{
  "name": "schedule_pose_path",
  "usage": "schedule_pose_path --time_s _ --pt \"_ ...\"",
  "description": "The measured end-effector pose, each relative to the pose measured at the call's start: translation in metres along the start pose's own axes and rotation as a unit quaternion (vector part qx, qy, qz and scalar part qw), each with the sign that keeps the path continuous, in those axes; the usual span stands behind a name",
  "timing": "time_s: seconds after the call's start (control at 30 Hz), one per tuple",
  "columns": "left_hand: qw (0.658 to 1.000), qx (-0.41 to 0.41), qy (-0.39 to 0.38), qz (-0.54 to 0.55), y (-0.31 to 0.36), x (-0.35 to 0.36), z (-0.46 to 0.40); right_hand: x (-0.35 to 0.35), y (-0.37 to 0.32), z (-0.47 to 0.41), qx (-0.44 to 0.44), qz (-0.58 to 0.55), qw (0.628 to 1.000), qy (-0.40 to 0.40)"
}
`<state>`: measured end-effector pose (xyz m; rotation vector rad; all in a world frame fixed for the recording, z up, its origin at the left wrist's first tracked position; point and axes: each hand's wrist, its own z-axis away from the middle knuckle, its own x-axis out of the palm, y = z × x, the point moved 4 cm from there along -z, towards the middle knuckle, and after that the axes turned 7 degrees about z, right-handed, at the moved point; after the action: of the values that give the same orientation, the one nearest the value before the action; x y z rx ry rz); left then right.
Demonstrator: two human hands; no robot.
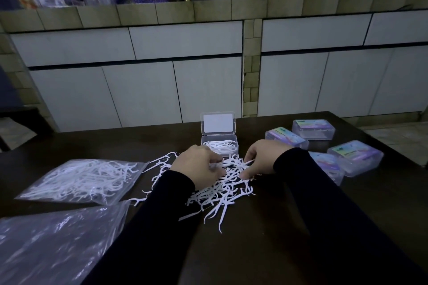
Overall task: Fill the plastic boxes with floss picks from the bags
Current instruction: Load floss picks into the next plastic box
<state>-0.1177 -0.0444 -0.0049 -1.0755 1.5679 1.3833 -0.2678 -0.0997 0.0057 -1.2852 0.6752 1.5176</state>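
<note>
A loose heap of white floss picks (222,194) lies on the dark table. My left hand (198,166) grips a bunch of picks at the heap's far left side. My right hand (260,159) pinches picks at the heap's far right side. Just beyond both hands stands a clear plastic box (220,143) with its lid up and some picks inside. A sealed bag of floss picks (81,180) lies to the left. An emptied clear bag (53,243) lies nearer, at the bottom left.
Several closed clear boxes with coloured labels (312,128) (355,156) stand at the right of the table (289,227). White cabinet fronts (143,90) and a tiled counter rise behind the table. The table's right edge runs close past the boxes.
</note>
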Motion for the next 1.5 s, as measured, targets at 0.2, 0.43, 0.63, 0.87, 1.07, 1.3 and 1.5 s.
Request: schedule_pose_path --time_s 0.2,0.43,0.63,0.87,1.07,1.3,1.5 --pt "1.0 -0.004 0.029 0.01 0.0 -0.001 -0.002 -0.001 0.0 -0.003 -0.006 -0.008 1.0 0.017" --pt "0.996 0.016 0.083 0.019 -0.003 -0.01 -0.001 -0.007 0.0 -0.003 -0.028 -0.02 0.998 0.046" --pt "0.991 0.021 0.124 0.046 -0.011 -0.014 -0.001 -0.01 -0.002 -0.001 -0.04 -0.023 0.995 0.084" --pt "0.987 0.009 0.145 0.061 -0.014 -0.017 0.0 -0.005 -0.008 0.0 -0.03 -0.021 0.998 0.05" --pt "0.988 -0.007 0.142 0.062 -0.017 -0.017 0.0 0.0 -0.01 -0.003 -0.017 0.017 0.999 0.04" --pt "0.984 -0.013 0.161 0.076 -0.018 -0.019 0.001 -0.001 -0.01 -0.007 -0.01 0.032 0.997 0.072" --pt "0.971 -0.003 0.223 0.09 -0.019 -0.024 0.001 -0.014 -0.01 -0.005 -0.007 0.009 0.988 0.152"
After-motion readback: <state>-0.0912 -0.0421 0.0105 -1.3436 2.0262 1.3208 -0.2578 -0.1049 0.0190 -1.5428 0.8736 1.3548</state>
